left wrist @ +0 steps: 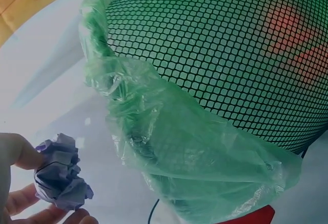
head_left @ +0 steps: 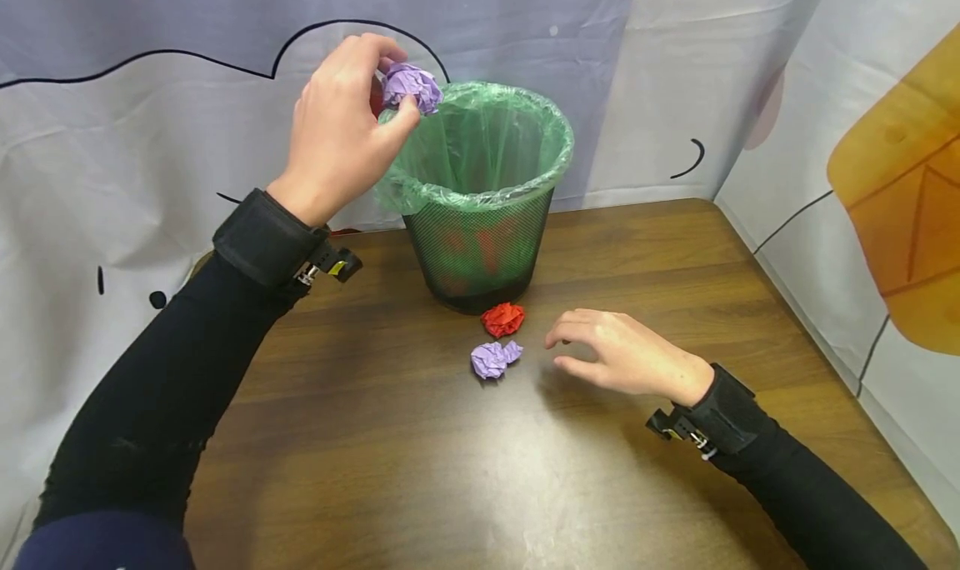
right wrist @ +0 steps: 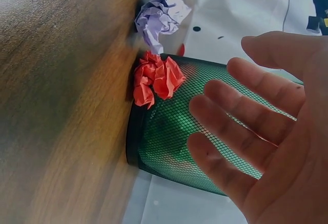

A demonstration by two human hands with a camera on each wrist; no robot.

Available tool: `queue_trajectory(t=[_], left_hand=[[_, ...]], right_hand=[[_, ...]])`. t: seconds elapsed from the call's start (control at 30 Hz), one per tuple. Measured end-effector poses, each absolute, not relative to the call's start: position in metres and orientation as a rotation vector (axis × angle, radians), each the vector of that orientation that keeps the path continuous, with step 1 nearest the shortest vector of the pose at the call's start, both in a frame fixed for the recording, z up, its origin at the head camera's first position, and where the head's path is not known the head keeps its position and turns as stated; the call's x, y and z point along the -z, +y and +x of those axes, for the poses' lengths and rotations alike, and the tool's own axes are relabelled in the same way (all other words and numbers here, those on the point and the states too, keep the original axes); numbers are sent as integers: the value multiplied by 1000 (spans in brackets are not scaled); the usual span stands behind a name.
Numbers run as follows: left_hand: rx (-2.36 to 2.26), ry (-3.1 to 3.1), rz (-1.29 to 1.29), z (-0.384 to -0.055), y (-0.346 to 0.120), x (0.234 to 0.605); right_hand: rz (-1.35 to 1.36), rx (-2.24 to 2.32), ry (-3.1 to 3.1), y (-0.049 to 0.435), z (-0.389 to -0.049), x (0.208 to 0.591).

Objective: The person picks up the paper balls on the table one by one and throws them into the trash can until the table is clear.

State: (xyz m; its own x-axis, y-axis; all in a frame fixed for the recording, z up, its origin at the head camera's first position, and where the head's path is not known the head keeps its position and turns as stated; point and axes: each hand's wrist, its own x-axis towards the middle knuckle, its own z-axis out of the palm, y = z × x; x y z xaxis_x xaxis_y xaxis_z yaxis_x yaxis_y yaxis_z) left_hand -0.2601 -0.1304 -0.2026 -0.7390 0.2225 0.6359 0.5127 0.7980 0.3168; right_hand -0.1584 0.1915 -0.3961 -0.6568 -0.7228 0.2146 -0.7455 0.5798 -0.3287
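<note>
My left hand [head_left: 341, 116] pinches a crumpled purple paper ball [head_left: 411, 88] between thumb and fingers, at the left rim of the mesh wastebasket [head_left: 487, 245]. In the left wrist view the same paper ball [left wrist: 62, 174] sits in the fingers, beside the green bag lining [left wrist: 205, 157]. A red paper ball [head_left: 503, 320] lies on the table at the basket's foot, with another purple paper ball [head_left: 491, 359] just in front of it. To their right hovers my right hand [head_left: 622, 349], holding nothing; the right wrist view shows its fingers [right wrist: 241, 126] loosely extended.
The basket stands near the back edge of the brown wooden table [head_left: 375, 462], and red shapes show faintly through its mesh. Behind it hangs a patterned curtain [head_left: 675, 70], which continues along the right side.
</note>
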Motion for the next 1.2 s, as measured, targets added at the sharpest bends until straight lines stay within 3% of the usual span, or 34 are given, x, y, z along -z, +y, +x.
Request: queue_trajectory(t=[0.53,1.2], left_hand=[[693,-2474,-506,-272,-132,216],[728,-2259,-628,-220,-158,265]], right_hand=[[1257,-618,-2727,196,-159,401],[1233,-600,-2715,194,-167,404]])
